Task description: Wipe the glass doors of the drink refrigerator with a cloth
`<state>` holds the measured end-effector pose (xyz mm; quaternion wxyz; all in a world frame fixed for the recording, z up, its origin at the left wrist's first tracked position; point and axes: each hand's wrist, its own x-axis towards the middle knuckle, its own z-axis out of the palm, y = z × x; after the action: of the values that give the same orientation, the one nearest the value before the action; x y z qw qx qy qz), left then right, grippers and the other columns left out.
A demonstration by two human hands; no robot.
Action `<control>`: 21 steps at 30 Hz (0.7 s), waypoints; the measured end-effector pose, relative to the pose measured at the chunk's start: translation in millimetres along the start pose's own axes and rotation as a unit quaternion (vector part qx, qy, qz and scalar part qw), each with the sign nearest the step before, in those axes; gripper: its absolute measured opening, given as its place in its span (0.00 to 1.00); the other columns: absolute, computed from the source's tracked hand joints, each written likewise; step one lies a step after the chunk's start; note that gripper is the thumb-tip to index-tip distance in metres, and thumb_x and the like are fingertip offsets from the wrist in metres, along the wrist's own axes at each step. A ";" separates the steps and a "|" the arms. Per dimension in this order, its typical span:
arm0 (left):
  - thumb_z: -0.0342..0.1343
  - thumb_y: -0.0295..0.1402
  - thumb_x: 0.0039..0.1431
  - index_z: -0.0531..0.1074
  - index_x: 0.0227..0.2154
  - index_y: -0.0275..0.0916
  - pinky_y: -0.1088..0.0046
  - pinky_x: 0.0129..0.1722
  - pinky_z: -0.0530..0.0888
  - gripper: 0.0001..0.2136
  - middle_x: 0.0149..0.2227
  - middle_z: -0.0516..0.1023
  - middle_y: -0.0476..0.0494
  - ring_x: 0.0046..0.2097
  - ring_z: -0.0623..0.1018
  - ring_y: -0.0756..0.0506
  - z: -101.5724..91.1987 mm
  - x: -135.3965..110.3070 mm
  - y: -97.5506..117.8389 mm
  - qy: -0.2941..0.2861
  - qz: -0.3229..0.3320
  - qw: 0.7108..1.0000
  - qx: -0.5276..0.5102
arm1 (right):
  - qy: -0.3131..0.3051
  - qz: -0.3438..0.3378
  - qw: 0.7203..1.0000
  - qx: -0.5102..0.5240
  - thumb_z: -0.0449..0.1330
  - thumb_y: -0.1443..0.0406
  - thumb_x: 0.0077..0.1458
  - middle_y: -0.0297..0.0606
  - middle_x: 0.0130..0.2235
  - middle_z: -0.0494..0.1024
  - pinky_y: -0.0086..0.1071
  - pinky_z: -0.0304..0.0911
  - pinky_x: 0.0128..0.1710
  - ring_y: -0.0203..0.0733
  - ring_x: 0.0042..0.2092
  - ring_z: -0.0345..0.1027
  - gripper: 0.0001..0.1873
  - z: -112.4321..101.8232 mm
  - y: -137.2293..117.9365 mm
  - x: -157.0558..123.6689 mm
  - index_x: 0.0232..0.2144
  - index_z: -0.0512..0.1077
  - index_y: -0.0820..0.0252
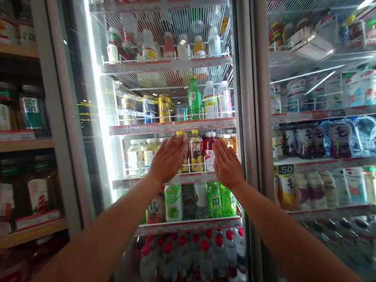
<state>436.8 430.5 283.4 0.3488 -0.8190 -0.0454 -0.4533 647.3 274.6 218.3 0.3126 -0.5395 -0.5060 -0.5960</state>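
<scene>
Both my arms reach toward a lit drinks fridge. My left hand point(170, 159) is open with its fingers stretched out, in front of the yellow-capped bottles on the middle shelf. My right hand point(228, 164) is also open, its fingers straight and angled to the left. Between the hands stand a dark bottle with a yellow cap point(196, 149) and a red bottle with a white-and-red label point(209, 153). The right fingertips overlap the red bottle in view; whether they touch it I cannot tell. Neither hand holds anything.
Below are green drink packs point(214, 199) and red-capped bottles point(184, 256). A green bottle point(194, 98) and a gold can point(164, 108) stand on the shelf above. A metal door post point(256, 90) separates a second fridge at right. Jars point(0, 106) line wooden shelves at left.
</scene>
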 end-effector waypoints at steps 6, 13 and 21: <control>0.33 0.36 0.73 0.48 0.70 0.22 0.42 0.73 0.48 0.29 0.74 0.42 0.27 0.75 0.39 0.34 -27.7 3.1 -58.6 0.064 -0.193 0.979 -0.002 | 0.006 -0.001 1.000 -0.005 0.48 0.69 0.68 0.45 0.72 0.56 0.51 0.51 0.70 0.49 0.73 0.46 0.41 0.4 -0.8 0.0 0.73 0.27 0.59; 0.46 0.31 0.69 0.52 0.71 0.43 0.58 0.73 0.54 0.29 0.72 0.55 0.45 0.75 0.45 0.43 15.9 2.6 36.6 0.019 0.074 0.997 -0.003 | 0.011 -0.001 1.000 -0.004 0.48 0.66 0.69 0.46 0.72 0.57 0.50 0.49 0.71 0.49 0.73 0.49 0.40 -1.5 -2.8 1.2 0.74 0.31 0.61; 0.41 0.32 0.72 0.51 0.71 0.32 0.48 0.73 0.49 0.27 0.74 0.48 0.36 0.75 0.40 0.38 -13.3 -10.8 -35.3 0.013 -0.082 0.996 -0.025 | 0.001 0.008 1.000 -0.005 0.47 0.66 0.70 0.44 0.72 0.55 0.49 0.47 0.72 0.48 0.73 0.46 0.40 -1.3 -3.0 0.5 0.74 0.29 0.59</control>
<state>407.2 451.5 298.4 0.2903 -0.8152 -0.0968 -0.4918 644.0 274.4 218.1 0.3149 -0.5447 -0.4983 -0.5965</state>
